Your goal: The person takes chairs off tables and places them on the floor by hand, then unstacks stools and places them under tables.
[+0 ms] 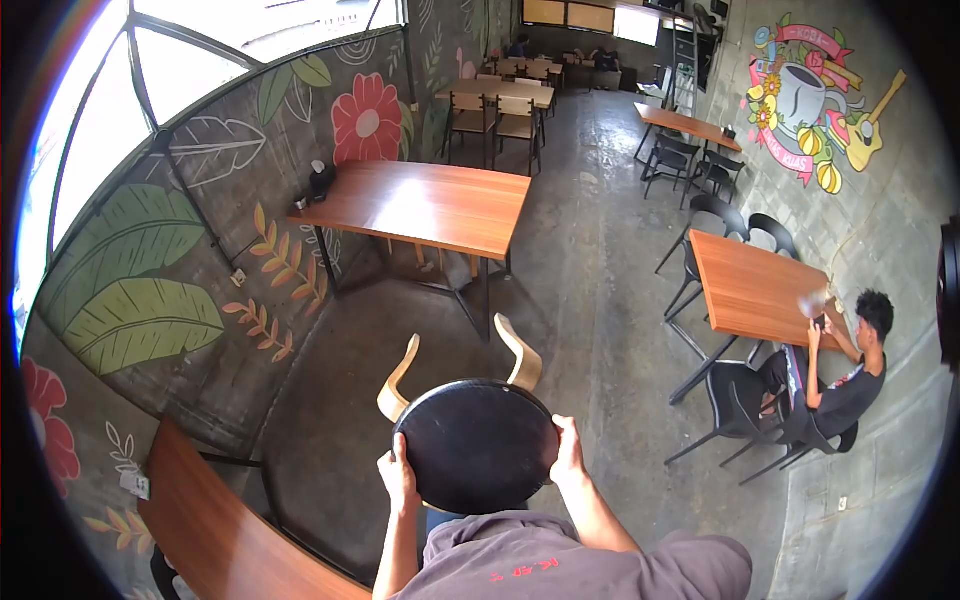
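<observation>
A stool with a round black seat [478, 445] and pale bent-wood legs [518, 350] is held in front of my body. The seat is tilted toward me, and two legs point forward, away from me. My left hand [400, 480] grips the seat's left edge, its thumb on top. On the opposite edge, my right hand [567, 452] is closed the same way. The fingers under the seat are hidden on both sides. Ahead of the stool stands a wooden table [420, 205] with dark metal legs.
Another wooden table [215, 515] lies close at my lower left. On the right, a person [845, 385] sits on a black chair at a wooden table [755, 285]. More tables and chairs [515, 125] stand farther back. A concrete floor aisle [590, 220] runs between the rows.
</observation>
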`<move>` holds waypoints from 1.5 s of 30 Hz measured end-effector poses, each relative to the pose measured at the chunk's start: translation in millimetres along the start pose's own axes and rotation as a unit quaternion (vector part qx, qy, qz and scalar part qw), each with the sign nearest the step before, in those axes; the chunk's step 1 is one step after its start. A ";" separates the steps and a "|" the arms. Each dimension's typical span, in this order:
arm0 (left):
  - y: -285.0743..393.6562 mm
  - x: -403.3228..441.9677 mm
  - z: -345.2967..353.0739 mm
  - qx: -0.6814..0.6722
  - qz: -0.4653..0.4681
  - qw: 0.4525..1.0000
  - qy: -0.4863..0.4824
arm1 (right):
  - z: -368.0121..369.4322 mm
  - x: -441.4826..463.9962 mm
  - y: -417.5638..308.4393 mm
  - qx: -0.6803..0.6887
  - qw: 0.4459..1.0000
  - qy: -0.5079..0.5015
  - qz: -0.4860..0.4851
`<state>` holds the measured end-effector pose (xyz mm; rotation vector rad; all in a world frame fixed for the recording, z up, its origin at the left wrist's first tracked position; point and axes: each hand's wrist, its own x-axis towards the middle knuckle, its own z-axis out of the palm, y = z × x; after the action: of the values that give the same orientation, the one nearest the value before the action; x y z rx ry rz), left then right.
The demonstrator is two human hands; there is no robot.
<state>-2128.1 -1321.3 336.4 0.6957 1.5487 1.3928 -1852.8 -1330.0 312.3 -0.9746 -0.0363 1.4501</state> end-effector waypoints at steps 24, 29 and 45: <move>131.9 442.1 -43.5 0.000 -0.100 0.994 0.043 | 403.3 269.3 99.3 -0.139 0.984 -0.044 0.103; 144.2 517.4 -49.9 -0.004 -0.116 0.992 0.053 | 453.6 329.9 122.1 -0.169 0.976 -0.057 0.124; 187.9 847.0 -5.0 0.230 -0.127 0.962 0.070 | 605.8 593.5 205.4 -0.300 0.938 -0.031 0.169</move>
<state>-2523.6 -549.8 303.2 0.6485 2.0275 0.9132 -2247.2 -552.8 268.4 -1.4826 -0.3934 1.8360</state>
